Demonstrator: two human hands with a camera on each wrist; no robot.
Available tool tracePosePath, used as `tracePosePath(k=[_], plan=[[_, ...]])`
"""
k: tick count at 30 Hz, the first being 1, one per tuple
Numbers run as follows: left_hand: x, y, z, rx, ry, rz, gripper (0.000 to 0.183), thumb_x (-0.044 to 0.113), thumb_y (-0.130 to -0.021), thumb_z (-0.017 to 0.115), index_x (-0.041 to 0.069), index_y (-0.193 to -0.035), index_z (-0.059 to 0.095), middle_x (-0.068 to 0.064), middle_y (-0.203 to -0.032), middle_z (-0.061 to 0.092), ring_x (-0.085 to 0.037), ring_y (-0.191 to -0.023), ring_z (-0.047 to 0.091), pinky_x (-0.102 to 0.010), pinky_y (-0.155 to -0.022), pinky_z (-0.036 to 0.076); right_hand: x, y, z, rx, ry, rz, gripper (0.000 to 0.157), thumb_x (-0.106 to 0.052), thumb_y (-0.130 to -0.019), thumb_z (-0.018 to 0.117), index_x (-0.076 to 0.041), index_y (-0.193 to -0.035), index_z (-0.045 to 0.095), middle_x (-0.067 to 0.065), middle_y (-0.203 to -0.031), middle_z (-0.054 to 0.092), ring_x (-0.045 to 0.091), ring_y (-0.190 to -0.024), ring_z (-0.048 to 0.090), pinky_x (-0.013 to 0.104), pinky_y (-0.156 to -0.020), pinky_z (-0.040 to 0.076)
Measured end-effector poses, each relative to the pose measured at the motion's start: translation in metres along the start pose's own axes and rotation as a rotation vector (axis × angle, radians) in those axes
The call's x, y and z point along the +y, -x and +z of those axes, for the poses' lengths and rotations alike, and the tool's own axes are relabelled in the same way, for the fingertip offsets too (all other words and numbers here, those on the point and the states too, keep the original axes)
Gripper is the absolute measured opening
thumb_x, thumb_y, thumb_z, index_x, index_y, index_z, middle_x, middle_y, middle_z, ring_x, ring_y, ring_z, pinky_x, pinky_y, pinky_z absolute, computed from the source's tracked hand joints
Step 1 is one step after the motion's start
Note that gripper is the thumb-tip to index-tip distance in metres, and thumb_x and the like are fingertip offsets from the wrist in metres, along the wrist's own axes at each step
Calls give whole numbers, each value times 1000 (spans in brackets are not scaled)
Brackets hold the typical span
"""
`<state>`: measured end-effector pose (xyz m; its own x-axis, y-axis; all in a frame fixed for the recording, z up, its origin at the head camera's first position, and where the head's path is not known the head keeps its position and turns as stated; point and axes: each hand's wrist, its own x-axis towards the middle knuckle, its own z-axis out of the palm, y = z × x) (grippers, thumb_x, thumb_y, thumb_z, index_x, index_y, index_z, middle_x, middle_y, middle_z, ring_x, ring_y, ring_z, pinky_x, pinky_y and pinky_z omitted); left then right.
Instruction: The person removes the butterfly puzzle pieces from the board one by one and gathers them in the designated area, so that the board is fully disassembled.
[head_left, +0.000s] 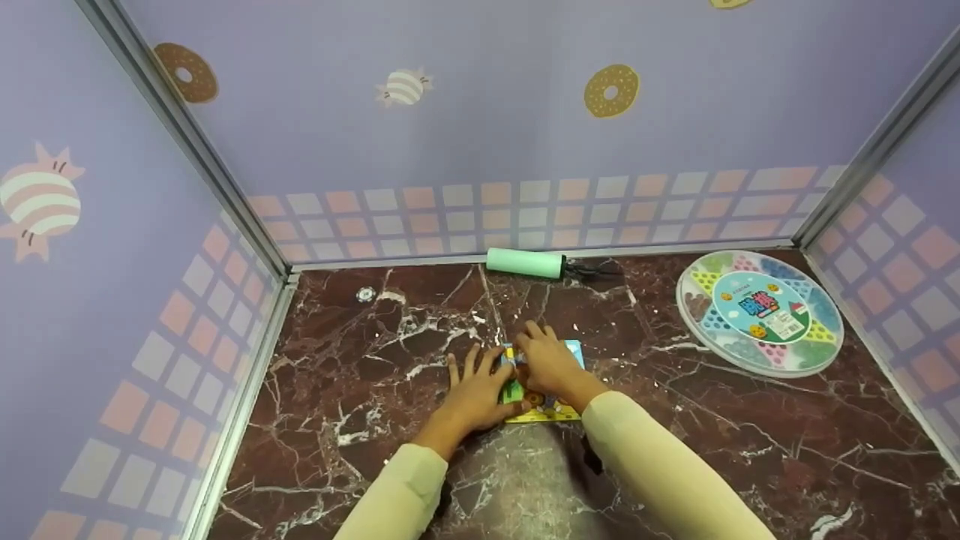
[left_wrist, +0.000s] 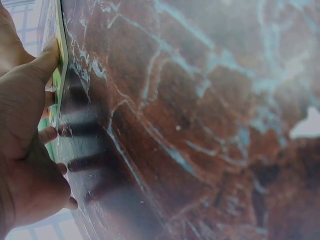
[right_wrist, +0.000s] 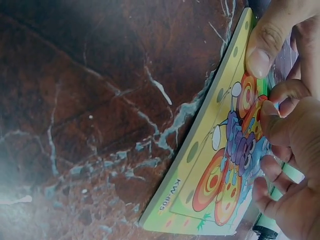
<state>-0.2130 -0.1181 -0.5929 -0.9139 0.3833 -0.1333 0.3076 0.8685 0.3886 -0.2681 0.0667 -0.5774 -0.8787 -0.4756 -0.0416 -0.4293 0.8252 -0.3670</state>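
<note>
Lilac wall (head_left: pixel 487 150) with doughnut and sweet prints; dark marbled counter (head_left: pixel 360 450).

Head view: one butterfly picture board (head_left: pixel 551 415), lying on the counter under both hands. Left hand (head_left: pixel 476 397): fingers spread at its left side, thumb over the border. Right hand (head_left: pixel 547 364): fingers bent down onto the picture. One mint-green pump (head_left: pixel 523 262), no lettering I can read. One round game box (head_left: pixel 761 311), right: large Chinese characters, seemingly 跳棋; barcode (head_left: pixel 786 327); small print illegible to me.

Left wrist view: thumb on the board's edge, fingers apart. I'd bear lightly and evenly there, lest the board slide.

Right wrist view: right fingertips at an orange wing (right_wrist: pixel 255 120); pinching or merely pressing, I cannot tell. I'd work square to its outline. Printed code (right_wrist: pixel 169 194): "KW-80", last character uncertain.
</note>
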Motion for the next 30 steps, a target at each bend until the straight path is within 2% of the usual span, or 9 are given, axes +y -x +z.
tracePosePath(k=[3,6,11,17,19,24,25,26,30], plan=[[-1,1,1,1,12,1,62,74,-98,66,30,-141,64,-10,-181,31,-51,-170,15,-87,-129,6,1,1,2,24,-33,-33,33,-11,-99,79,-4,-128,66,19,-140,56,45,-122,57,60,-97,60],[-2,3,2,-1,21,4,63,73,-98,67,29,-143,63,-11,-180,32,-50,-171,15,-85,-130,6,2,2,5,44,-56,-55,32,-10,-98,80,-5,-127,66,17,-133,57,43,-117,58,57,-96,60],[-3,3,1,-4,8,6,69,72,-99,68,26,-149,61,-11,-181,31,-51,-171,16,-84,-131,8,2,3,7,69,-82,-68,36,-6,-97,80,-5,-131,69,16,-133,58,42,-119,62,57,-96,62],[-5,2,0,-1,22,17,74,70,-98,70,21,-153,59,-12,-180,31,-52,-170,15,-83,-132,7,5,4,4,50,-130,-93,42,-4,-98,78,-4,-140,70,18,-132,57,41,-120,61,58,-97,60],[-10,-1,7,37,37,42,78,77,-99,63,22,-153,58,-13,-178,33,-52,-169,18,-82,-132,9,6,3,1,29,-132,-106,42,-5,-100,76,-4,-142,70,19,-131,57,41,-119,59,57,-98,59],[-6,-3,5,41,45,58,91,77,-97,66,17,-164,51,-15,-177,35,-48,-169,22,-73,-137,15,7,4,-6,-35,-89,-112,44,-9,-105,71,-1,-148,67,24,-141,53,43,-127,53,60,-103,58],[-3,-3,1,26,42,49,92,73,-97,70,15,-166,49,-16,-177,35,-48,-169,23,-71,-138,16,7,4,-7,-41,-70,-116,44,-10,-105,71,0,-148,66,25,-142,53,44,-129,53,60,-104,57],[0,-2,-3,12,35,43,92,68,-96,75,14,-166,48,-16,-177,34,-47,-169,24,-69,-138,18,7,4,-8,-42,-53,-126,43,-11,-105,71,0,-147,67,27,-143,53,45,-129,53,60,-104,57],[0,-2,-5,31,4,42,90,65,-95,79,15,-163,50,-16,-175,38,-45,-167,30,-66,-137,25,7,5,-7,-23,32,-172,36,-16,-107,71,-1,-140,70,28,-141,56,45,-125,55,63,-103,58]])
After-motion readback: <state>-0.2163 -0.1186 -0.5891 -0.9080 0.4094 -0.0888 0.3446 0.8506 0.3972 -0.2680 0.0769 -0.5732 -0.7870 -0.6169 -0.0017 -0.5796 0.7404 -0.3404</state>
